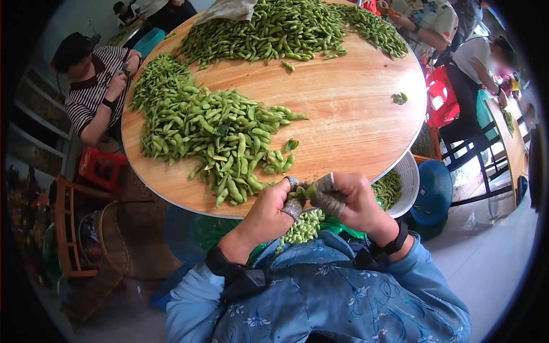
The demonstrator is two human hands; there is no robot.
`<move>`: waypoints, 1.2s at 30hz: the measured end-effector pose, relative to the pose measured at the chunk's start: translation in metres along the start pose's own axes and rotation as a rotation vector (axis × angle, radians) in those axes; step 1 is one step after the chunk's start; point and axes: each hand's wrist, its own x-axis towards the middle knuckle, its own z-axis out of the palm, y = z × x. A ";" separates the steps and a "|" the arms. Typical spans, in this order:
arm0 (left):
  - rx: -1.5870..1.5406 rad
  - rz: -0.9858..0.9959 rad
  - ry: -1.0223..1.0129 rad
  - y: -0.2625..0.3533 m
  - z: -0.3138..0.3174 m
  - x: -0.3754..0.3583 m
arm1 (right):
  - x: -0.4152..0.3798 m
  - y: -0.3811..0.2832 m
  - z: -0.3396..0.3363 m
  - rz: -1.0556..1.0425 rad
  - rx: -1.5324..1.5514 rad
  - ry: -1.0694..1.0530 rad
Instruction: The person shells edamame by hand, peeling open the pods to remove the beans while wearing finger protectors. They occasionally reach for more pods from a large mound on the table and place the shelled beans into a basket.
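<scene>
Close to the table's near edge, my left hand (267, 210) and my right hand (359, 201) meet, with grey wraps on several fingertips. Both are closed, pinching a green soybean pod (310, 191) between them; the fingers cover part of it. Just below the hands lie shelled green soybeans (303, 227) in front of my lap, with green plastic (220, 231) around them. To the left of my left hand, a large heap of soybean pods (214, 128) spreads over the round wooden table (349, 126).
Another pod heap (269, 31) covers the table's far side. At right, a white basket (409, 186) holds pods, beside a blue basin (432, 191). A person in a striped shirt (97, 86) sits at left; a red stool (103, 167) stands nearby. More people work at right.
</scene>
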 end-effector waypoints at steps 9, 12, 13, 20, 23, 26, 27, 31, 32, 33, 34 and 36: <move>-0.044 -0.026 0.039 0.004 0.004 -0.004 | -0.002 0.003 0.010 -0.060 -0.014 0.002; -0.056 -0.035 -0.005 0.007 -0.002 -0.010 | 0.000 0.003 -0.004 0.036 0.057 0.041; 0.034 -0.075 -0.047 0.007 -0.006 -0.014 | -0.001 0.005 -0.010 0.104 0.069 0.073; -0.075 -0.096 0.019 0.008 -0.003 -0.012 | -0.002 0.005 -0.008 0.061 0.078 0.035; -0.257 -0.025 -0.008 0.011 0.006 -0.001 | 0.000 0.004 -0.004 0.055 -0.062 -0.029; -0.301 -0.062 0.004 0.008 0.007 0.001 | 0.000 -0.007 -0.004 0.018 -0.269 -0.089; -0.302 -0.085 0.018 0.005 0.005 0.002 | 0.000 -0.006 -0.003 -0.016 -0.226 -0.093; -0.209 -0.098 0.051 0.012 0.005 -0.001 | 0.000 0.001 -0.002 0.019 -0.216 -0.077; -0.156 -0.063 0.077 0.017 0.005 -0.002 | 0.000 0.003 -0.003 -0.005 -0.257 -0.073; -0.104 -0.027 0.102 0.020 0.006 -0.002 | -0.001 0.004 -0.003 -0.030 -0.299 -0.069; -0.103 -0.028 0.102 0.019 0.005 -0.003 | -0.001 0.003 -0.002 -0.030 -0.297 -0.068; 0.108 -0.012 0.204 0.015 0.001 -0.003 | -0.002 -0.003 0.000 -0.067 -0.432 0.099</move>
